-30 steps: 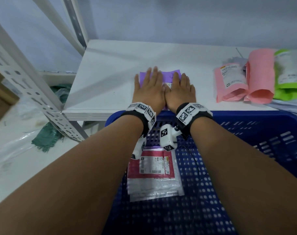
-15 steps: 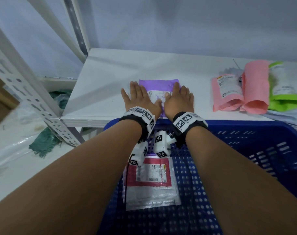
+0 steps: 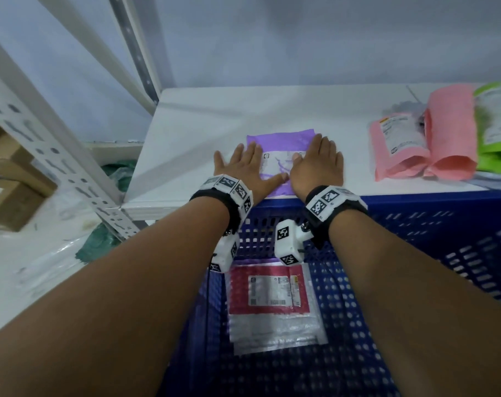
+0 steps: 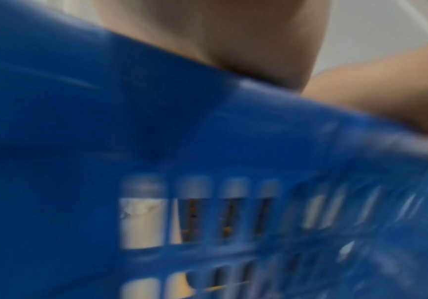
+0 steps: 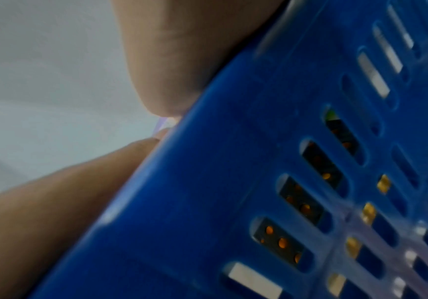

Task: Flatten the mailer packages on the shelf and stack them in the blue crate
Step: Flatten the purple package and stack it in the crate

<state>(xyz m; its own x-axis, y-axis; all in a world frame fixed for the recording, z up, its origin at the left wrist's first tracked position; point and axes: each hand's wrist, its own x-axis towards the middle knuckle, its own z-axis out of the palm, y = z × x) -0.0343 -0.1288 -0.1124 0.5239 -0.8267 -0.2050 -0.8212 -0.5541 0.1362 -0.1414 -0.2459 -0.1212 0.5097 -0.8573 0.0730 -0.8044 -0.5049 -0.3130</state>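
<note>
A purple mailer with a white label lies flat near the front edge of the white shelf. My left hand presses flat on its left side, fingers spread, partly on the shelf. My right hand presses flat on its right side. Below the shelf edge stands the blue crate, with a flat red and clear mailer on its floor. Both wrist views are blurred and show only the crate wall and the heels of the hands.
Two pink mailers and a green one lie puffed up at the shelf's right end. A perforated white shelf post slants down on the left. Cardboard boxes and green cloth sit on the floor at left.
Both hands have slid apart from the middle of the purple mailer to its sides, uncovering the label. The camera has tilted down a little.
</note>
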